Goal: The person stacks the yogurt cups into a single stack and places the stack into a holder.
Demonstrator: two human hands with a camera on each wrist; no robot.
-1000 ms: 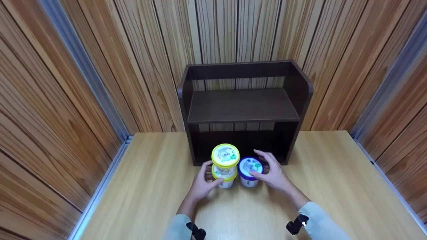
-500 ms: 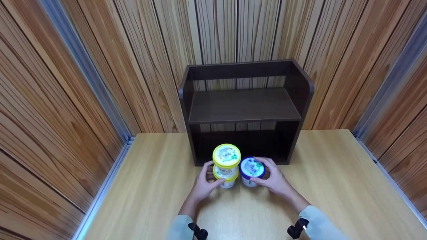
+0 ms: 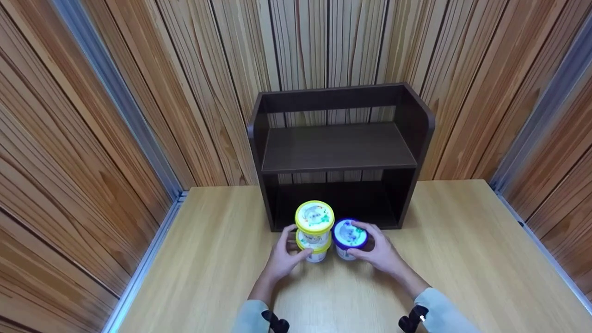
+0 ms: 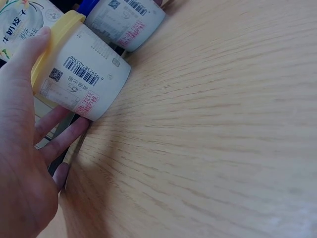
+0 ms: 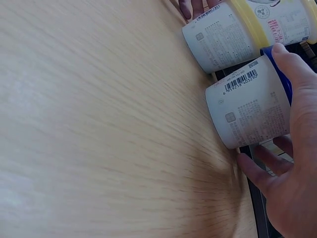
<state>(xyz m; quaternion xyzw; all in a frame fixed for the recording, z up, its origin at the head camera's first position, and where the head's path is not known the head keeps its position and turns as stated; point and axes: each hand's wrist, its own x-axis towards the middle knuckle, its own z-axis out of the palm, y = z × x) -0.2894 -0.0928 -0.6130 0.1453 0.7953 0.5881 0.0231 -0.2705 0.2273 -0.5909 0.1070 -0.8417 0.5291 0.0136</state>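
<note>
Table (image 3: 208, 277): pale wood grain, across the lower frame. Shelf unit (image 3: 340, 145): dark brown, two levels, centre. Left hand (image 3: 283, 260): gripping the lower yellow-lidded tub (image 3: 316, 252), lower centre. Right hand (image 3: 385, 252): gripping the blue-lidded tub (image 3: 350, 233), just right. Upper yellow-lidded tub (image 3: 315, 217): stacked on the lower. All tubs round, white-sided, lid tops printed with green touches.

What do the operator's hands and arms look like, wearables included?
The left hand and right hand are ungloved, no rings visible. The left sleeve and right sleeve are pale grey-blue, ending short of the hands. Near each end sits a small black lobed device, the left device and right device. No cables visible.
</note>
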